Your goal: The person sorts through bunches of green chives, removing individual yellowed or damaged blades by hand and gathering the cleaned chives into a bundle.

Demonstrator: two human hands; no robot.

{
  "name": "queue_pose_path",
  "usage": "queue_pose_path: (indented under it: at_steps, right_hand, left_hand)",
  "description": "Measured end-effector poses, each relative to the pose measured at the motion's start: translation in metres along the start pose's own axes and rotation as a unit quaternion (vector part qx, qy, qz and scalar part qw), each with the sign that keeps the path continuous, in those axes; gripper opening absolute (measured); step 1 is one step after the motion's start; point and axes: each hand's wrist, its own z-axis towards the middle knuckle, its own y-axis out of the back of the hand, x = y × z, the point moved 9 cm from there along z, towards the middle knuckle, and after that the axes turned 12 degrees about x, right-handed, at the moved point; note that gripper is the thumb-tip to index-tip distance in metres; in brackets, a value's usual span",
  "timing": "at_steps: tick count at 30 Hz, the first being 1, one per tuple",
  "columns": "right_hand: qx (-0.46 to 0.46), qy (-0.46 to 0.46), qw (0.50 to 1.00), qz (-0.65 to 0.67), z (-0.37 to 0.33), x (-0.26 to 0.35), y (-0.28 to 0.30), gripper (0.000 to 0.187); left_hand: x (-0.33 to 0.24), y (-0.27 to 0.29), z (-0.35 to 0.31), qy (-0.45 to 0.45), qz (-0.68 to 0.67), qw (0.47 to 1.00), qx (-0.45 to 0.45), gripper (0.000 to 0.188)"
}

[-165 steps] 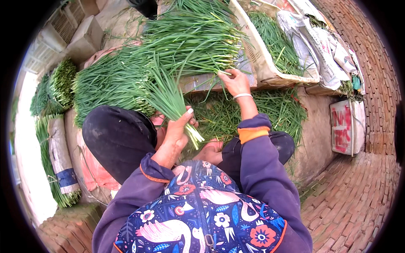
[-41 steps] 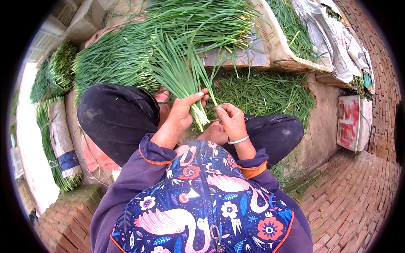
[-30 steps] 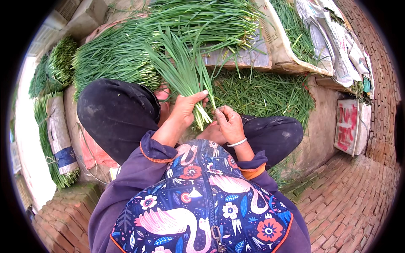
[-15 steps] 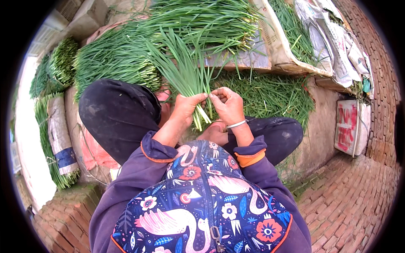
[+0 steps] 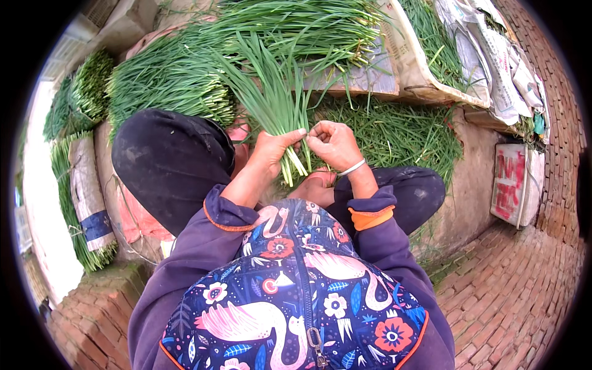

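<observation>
A fanned bunch of garlic chives (image 5: 271,102) is gripped in my left hand (image 5: 270,153), leaves pointing away from me and pale cut stems sticking out below the fist. My left thumb presses across the stems. Close beside it, my right hand (image 5: 338,148), with a white bangle at the wrist, has thumb and forefinger pinched together at the right edge of the stems. What sits between those fingertips is too small to make out. Behind the bunch lies a large heap of garlic chives (image 5: 166,80), more of it stacked on a low board (image 5: 376,77).
Loose green trimmings (image 5: 394,139) cover the ground beyond my right knee. A pale crate (image 5: 425,86) of chives stands far right, a white box (image 5: 517,185) with red marks below it. Wrapped chive bundles (image 5: 89,191) lie at left. My bent knees flank the hands.
My right hand has shifted slightly to the right, its fingers still pinched by the stems. The left hand keeps its hold on the bunch, almost in place.
</observation>
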Motion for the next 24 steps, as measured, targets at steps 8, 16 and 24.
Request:
queue_pose_path:
  at_steps: [8,16,24]
  right_hand:
    - [-0.16,0.15,0.972,0.086,-0.039,0.016,0.012,0.01]
    - [-0.058,-0.109,0.983,-0.134,-0.057,-0.047,0.044,0.025]
    - [0.026,-0.036,0.936,0.351,-0.025,-0.045,-0.044,0.016]
  left_hand:
    - [0.003,0.018,0.004,-0.013,-0.013,0.998,-0.054,0.017]
    - [0.008,0.01,0.005,0.024,-0.052,0.998,-0.014,0.017]
    - [0.018,0.0,0.001,0.074,-0.127,0.988,0.046,0.018]
